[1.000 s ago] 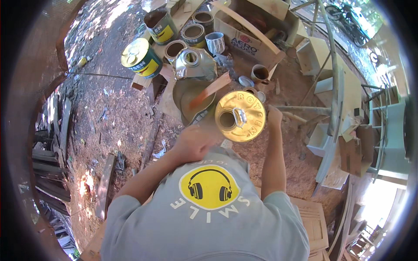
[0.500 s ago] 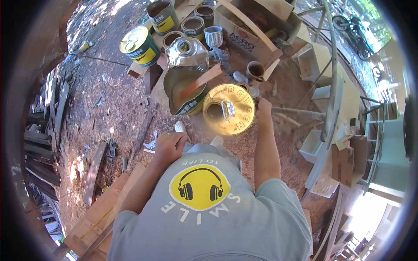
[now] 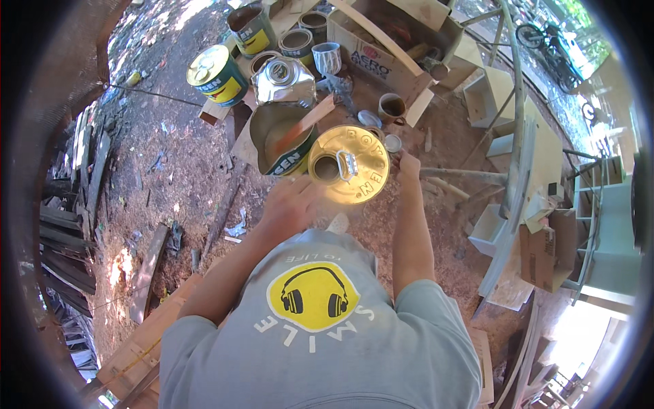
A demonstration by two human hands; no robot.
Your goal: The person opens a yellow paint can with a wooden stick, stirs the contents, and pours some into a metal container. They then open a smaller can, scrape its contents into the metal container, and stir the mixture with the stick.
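A round gold-topped paint can (image 3: 364, 178) with a wire handle and an open spout stands in front of me. My left hand (image 3: 293, 204) reaches to its left side, fingers stretched out and slightly blurred; whether they touch it I cannot tell. My right hand (image 3: 408, 165) is closed just right of the can, beside a small round pale lid (image 3: 393, 143); what it holds is hidden. Behind the gold can sits a cut-open can (image 3: 262, 140) with a flat wooden stick (image 3: 306, 126) leaning in it. A brown-stained mug (image 3: 392, 108) is farther back.
A silver can (image 3: 283, 85), a lidded green-and-yellow can (image 3: 218, 76), several open cans and a marbled cup (image 3: 327, 58) are grouped behind. A cardboard box (image 3: 368, 51) stands at the back. Poles and pale wooden boxes (image 3: 489, 99) line the right; wood scraps (image 3: 146, 273) lie left.
My left hand has moved forward and right from near my lap to the gold can's side. My right hand stays near the can's right edge. The view has shifted slightly.
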